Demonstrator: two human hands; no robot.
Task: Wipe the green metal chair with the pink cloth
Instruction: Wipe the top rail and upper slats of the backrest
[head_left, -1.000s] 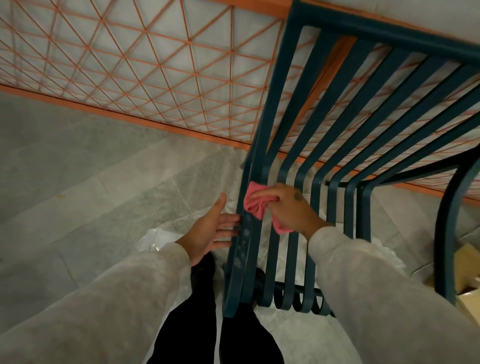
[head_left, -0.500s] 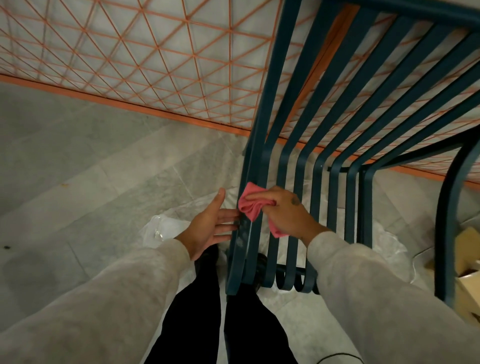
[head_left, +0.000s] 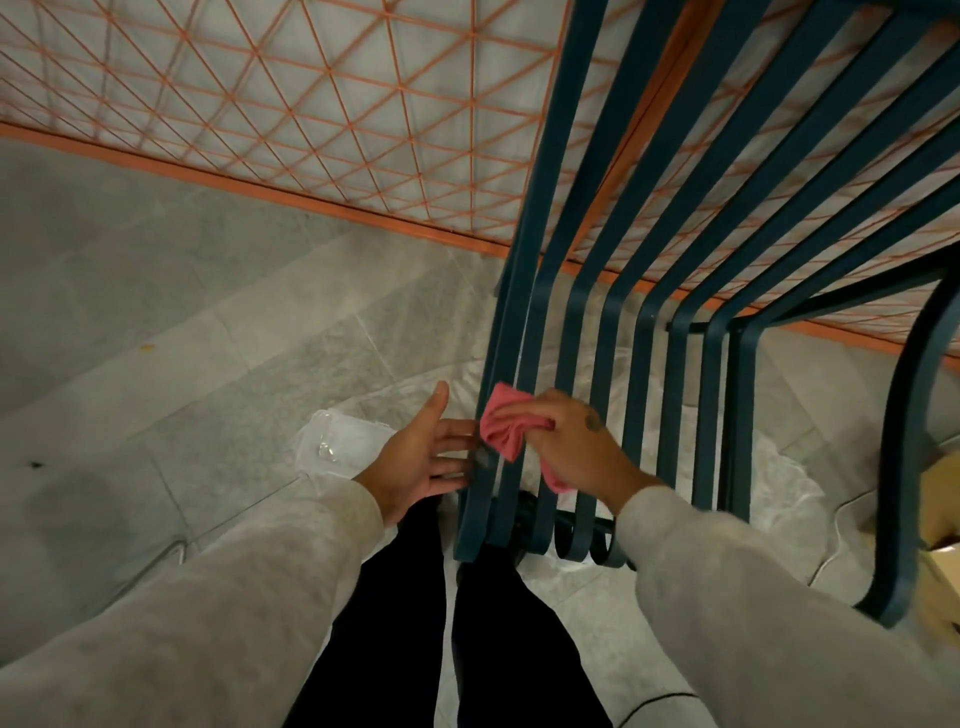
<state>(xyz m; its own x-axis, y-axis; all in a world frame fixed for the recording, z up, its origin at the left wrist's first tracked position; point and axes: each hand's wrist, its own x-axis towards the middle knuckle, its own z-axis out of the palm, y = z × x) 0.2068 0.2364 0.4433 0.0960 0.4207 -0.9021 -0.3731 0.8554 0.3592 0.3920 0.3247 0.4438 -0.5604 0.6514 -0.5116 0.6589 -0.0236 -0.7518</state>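
Head view
Pink cloth: the pink cloth (head_left: 506, 423) is bunched up and lies against the two outermost bars of the green metal chair (head_left: 540, 218), low on the slatted part nearest the person.
Right hand: the right hand (head_left: 576, 447) has its fingers curled round the cloth and holds it on the bars; a tail of cloth hangs out below the palm.
Left hand: the left hand (head_left: 421, 457) is spread, palm up, thumb raised, with straight fingertips touching the outer bar just beside the cloth.
In the way: the right forearm in a pale grey sleeve (head_left: 753, 597) crosses in front of the lower slats and hides part of their curled ends.
Around: a dark curved tube (head_left: 914, 415) of the chair rises at the right; a cardboard box (head_left: 940, 499) sits behind it at the edge of the picture.
Below: black trousers (head_left: 395, 623) stand close against the chair's near end.
Floor litter: crumpled clear plastic (head_left: 337, 441) lies left of the chair, and more spreads under the slats.
Surface: a grey stone-tile floor (head_left: 156, 312) with pale joints.
Room: an orange wire grid panel (head_left: 311, 104) with an orange bottom rail stands behind the chair.
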